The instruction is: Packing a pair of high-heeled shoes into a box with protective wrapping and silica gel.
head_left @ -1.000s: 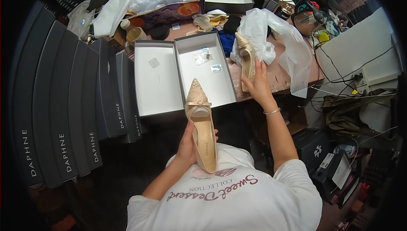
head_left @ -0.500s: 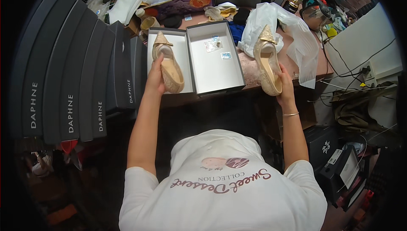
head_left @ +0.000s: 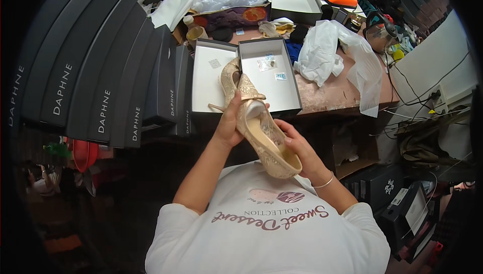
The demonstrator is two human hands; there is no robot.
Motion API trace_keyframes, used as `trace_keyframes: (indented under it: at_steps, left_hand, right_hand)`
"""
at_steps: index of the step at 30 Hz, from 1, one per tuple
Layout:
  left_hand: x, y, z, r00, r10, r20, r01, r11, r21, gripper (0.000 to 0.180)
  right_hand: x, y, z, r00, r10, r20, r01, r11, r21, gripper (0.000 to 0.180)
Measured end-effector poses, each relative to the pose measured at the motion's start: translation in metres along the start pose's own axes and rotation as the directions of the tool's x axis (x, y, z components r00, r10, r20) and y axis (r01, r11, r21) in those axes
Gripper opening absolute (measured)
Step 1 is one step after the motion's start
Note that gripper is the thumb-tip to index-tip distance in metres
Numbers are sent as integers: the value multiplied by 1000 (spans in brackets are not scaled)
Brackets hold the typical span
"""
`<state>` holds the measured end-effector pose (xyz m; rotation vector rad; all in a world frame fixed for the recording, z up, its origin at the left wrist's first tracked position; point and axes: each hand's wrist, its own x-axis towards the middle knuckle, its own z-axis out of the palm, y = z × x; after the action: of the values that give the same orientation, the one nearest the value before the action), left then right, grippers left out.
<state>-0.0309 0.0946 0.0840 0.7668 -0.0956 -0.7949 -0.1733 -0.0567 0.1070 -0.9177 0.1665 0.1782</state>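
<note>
Two beige lace high-heeled shoes are held together in front of my chest. The nearer shoe [head_left: 266,140] points its toe down toward me. The second shoe [head_left: 231,77] stands behind it, heel side to the left. My left hand [head_left: 229,125] grips the pair at the middle, from the left. My right hand [head_left: 298,148] cups the nearer shoe from below, near its toe. Just beyond the shoes an open shoebox [head_left: 282,90] with small packets inside lies on the table, its lid [head_left: 209,90] beside it on the left.
A row of dark shoeboxes [head_left: 105,72] stands on end at the left. Crumpled white tissue paper [head_left: 322,52] lies right of the open box. Another open box [head_left: 294,0], more paper and clutter fill the back. Cables and dark boxes [head_left: 377,188] sit at the right.
Both hands have drawn back from the table. The left shoe left the lid, the right shoe left the tissue paper, and the two now meet near my chest.
</note>
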Motion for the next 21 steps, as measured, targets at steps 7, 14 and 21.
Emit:
trace_keyframes:
  at_steps: [7,14,21]
  left_hand:
    - [-11,-13,-38,987,-149,-53,135,971,-197,57]
    - [-16,-16,-21,969,-234,-80,210,950,-233,47]
    - [-22,-17,-28,952,-289,-102,254,931,-263,46]
  right_hand:
    - [20,-34,6,957,-179,230,288,469,-835,27]
    - [70,-10,4,803,-269,532,477,-246,-844,19]
    - [89,11,-6,623,-461,632,562,-297,-772,14]
